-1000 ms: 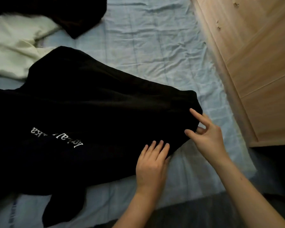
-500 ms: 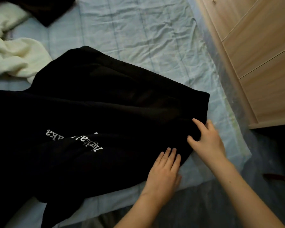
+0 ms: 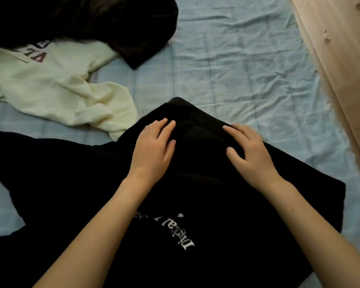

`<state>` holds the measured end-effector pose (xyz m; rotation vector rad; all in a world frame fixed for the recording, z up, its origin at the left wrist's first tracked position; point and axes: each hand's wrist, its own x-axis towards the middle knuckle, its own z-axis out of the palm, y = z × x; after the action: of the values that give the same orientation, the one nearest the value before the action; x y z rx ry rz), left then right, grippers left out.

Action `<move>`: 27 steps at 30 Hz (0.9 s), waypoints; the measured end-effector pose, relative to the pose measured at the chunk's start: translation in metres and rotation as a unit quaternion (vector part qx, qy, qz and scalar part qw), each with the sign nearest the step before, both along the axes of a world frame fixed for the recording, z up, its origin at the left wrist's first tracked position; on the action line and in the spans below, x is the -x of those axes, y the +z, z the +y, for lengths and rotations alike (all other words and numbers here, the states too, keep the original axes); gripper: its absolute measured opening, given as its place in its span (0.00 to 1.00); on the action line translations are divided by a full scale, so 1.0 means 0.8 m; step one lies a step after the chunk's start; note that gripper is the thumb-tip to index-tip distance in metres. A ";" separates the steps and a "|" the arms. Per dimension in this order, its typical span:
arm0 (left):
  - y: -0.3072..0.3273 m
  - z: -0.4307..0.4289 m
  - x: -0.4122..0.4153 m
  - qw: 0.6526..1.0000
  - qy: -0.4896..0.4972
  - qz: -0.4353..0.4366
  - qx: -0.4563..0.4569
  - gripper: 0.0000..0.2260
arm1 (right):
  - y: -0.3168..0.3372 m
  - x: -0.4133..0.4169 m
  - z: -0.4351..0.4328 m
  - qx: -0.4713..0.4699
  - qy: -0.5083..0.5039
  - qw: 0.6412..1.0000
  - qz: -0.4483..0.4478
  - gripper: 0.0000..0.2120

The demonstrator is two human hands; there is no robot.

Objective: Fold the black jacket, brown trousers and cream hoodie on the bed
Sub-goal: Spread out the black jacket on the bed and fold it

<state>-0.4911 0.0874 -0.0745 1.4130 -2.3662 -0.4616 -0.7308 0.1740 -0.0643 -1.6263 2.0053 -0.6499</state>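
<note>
The black jacket (image 3: 227, 200) with white lettering lies spread across the near half of the bed. My left hand (image 3: 154, 150) rests flat on its upper part, fingers straight. My right hand (image 3: 247, 152) lies beside it on the same fabric, fingers spread and slightly bent, pressing down. The cream hoodie (image 3: 56, 90) is crumpled at the left, its lower edge touching the jacket. A dark brown garment, likely the trousers (image 3: 104, 23), is bunched at the top left, partly over the hoodie.
A wrinkled pale blue sheet (image 3: 227, 65) covers the bed. A light wooden wardrobe (image 3: 341, 59) stands close along the right side of the bed.
Both hands left the jacket's near right corner and moved up onto its far middle part. The view swung so more of the hoodie and dark garment shows.
</note>
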 end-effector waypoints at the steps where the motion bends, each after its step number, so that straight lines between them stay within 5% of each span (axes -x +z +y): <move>1: -0.005 -0.025 -0.008 0.999 0.026 -0.014 -0.020 0.22 | -0.004 -0.003 -0.027 -0.023 0.019 0.999 0.018 0.27; 6: -0.044 -0.091 -0.015 0.988 0.051 -0.114 -0.094 0.28 | -0.049 -0.014 -0.113 -0.187 0.133 0.962 0.146 0.33; 9: -0.062 -0.101 -0.009 0.985 0.056 -0.060 -0.155 0.29 | -0.064 0.000 -0.129 -0.169 0.147 0.960 0.166 0.32; 12: -0.062 -0.104 -0.013 0.954 0.080 0.128 -0.261 0.22 | -0.063 0.023 -0.135 -0.149 0.154 0.977 0.012 0.30; 15: -0.054 -0.104 -0.004 0.916 0.065 0.227 -0.325 0.21 | -0.057 0.038 -0.138 -0.151 0.179 0.955 -0.183 0.30; 17: -0.039 -0.107 0.016 0.923 0.055 0.243 -0.293 0.22 | -0.047 0.046 -0.138 -0.137 0.155 0.948 -0.243 0.26; 27: 0.040 -0.174 0.224 0.982 0.029 0.179 -0.056 0.25 | 0.028 0.182 -0.145 0.041 0.015 0.985 -0.170 0.31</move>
<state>-0.6700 -0.0514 -0.0429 1.3132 -2.0327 -0.7727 -0.8761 0.0580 -0.0415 -1.4720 1.7239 -0.9396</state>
